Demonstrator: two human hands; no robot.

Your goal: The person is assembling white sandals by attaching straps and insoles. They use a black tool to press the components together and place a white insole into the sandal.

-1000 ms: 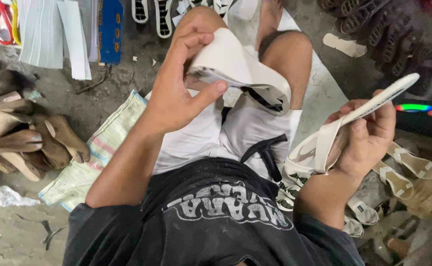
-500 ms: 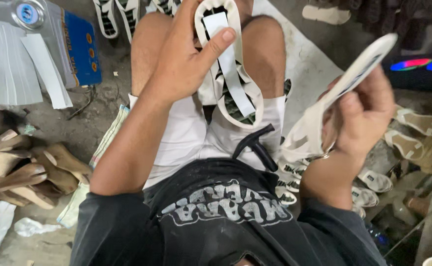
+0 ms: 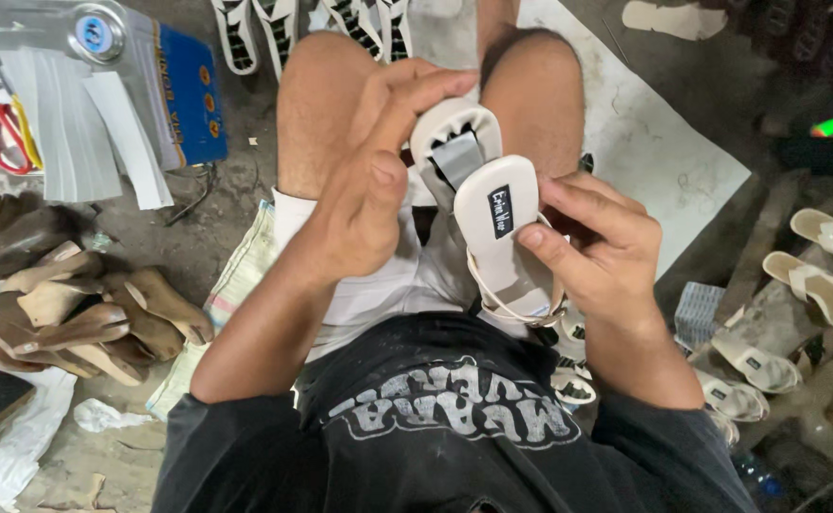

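The left hand [image 3: 369, 190] and right hand [image 3: 592, 252] both grip a white sandal [image 3: 492, 228] over the lap. Wooden lasts [image 3: 75, 304] lie at the left.

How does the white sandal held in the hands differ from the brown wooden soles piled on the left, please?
The white sandal is pale, carries straps and a dark label, and is held above the lap by the left hand and right hand. The brown wooden soles are bare, dark and heaped on the floor, untouched. Both are footwear-shaped pieces.
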